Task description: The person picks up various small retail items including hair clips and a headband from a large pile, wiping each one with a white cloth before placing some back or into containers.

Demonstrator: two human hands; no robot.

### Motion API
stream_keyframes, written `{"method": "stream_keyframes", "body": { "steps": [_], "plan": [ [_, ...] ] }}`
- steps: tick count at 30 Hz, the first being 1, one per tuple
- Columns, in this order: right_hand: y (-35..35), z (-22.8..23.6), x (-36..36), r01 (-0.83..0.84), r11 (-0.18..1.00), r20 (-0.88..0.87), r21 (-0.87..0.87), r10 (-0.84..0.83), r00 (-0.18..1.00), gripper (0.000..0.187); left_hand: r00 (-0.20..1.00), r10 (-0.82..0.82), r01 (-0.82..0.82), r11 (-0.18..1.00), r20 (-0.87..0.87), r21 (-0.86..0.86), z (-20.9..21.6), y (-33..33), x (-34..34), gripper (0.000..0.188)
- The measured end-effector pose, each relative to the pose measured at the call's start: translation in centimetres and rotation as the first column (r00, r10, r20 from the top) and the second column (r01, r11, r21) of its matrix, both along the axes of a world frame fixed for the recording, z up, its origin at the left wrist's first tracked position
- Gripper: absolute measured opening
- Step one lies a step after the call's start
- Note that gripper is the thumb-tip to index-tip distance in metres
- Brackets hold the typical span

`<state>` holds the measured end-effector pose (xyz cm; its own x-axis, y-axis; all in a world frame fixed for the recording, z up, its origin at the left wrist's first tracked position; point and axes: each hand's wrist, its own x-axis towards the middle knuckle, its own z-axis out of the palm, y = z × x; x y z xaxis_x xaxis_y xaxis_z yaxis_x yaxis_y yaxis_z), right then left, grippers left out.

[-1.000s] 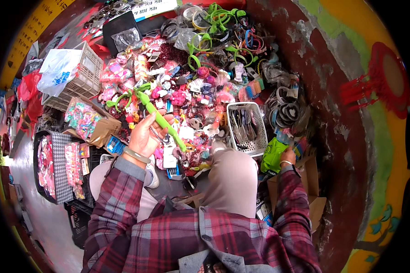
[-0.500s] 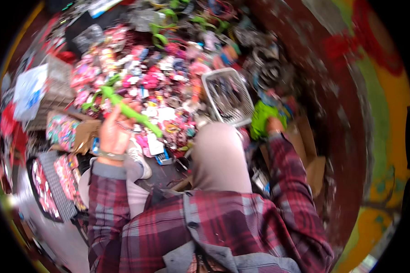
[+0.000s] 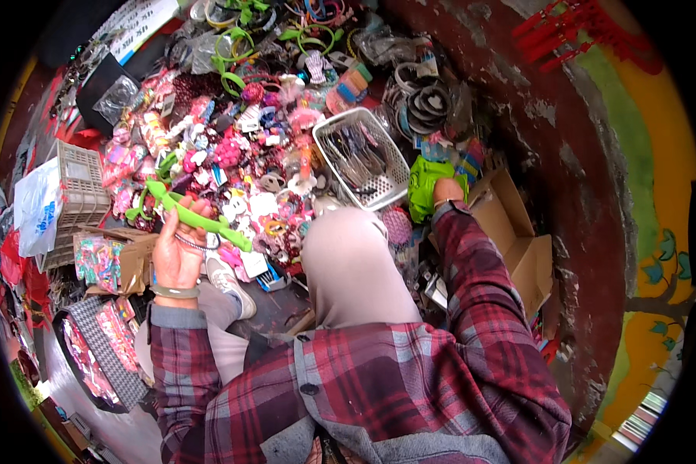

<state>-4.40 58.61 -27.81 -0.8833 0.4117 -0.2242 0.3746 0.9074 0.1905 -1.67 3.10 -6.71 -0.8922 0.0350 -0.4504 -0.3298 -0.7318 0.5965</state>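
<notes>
My left hand (image 3: 176, 259) is raised over the heap at the left, palm turned up. Its fingers curl round a bright green headband (image 3: 196, 220) with small knobs sticking up from the band. A thin dark beaded loop (image 3: 192, 243) hangs by the same fingers. On the right my right hand (image 3: 447, 190) is closed on a bright green plastic packet (image 3: 421, 185); the fingertips are partly hidden by it. Between the hands lies a large heap of hair accessories (image 3: 243, 166), with pink, white and red hair ties and bows.
A white plastic basket (image 3: 397, 168) of thin dark items stands left of the packet. An opened cardboard box (image 3: 510, 224) lies beside my right forearm. Black coiled bands (image 3: 425, 108) are farther back. A beige crate (image 3: 81, 189) stands at left; a red wall base (image 3: 588, 193) curves along the right.
The view has shifted slightly and become sharper. My left hand still grips the green headband, now tilted a little flatter. My right hand stays on the green packet.
</notes>
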Motion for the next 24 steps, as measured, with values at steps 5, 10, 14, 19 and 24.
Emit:
{"method": "stream_keyframes", "body": {
  "steps": [5,10,14,19,24],
  "plan": [
    [-0.2,0.0,-0.7,0.164,0.972,0.092,-0.167,-0.151,0.984,0.025,0.999,0.017,-0.015,0.999,0.038,-0.044,-0.5,0.8,0.1,0.034],
    [0.1,-1.7,-1.0,0.029,0.999,0.171,-0.034,-0.023,0.985,0.026,0.996,0.019,-0.015,0.999,0.086,-0.048,-0.2,1.5,-0.1,0.034],
    [-1.3,-1.7,-1.6,-0.018,1.0,0.196,0.009,0.016,0.981,0.024,0.994,0.022,-0.017,0.999,0.112,-0.05,-0.5,1.6,0.1,0.034],
    [-0.8,-4.2,-1.1,0.042,0.996,0.091,-0.08,-0.035,0.995,0.023,0.992,0.024,-0.017,0.998,0.124,-0.056,-1.2,1.8,0.0,0.034],
    [-0.8,-4.2,-0.9,0.079,0.993,0.042,-0.086,-0.076,0.996,0.02,0.992,0.016,-0.011,0.999,0.121,-0.047,-1.3,1.5,0.1,0.033]
  ]
}}
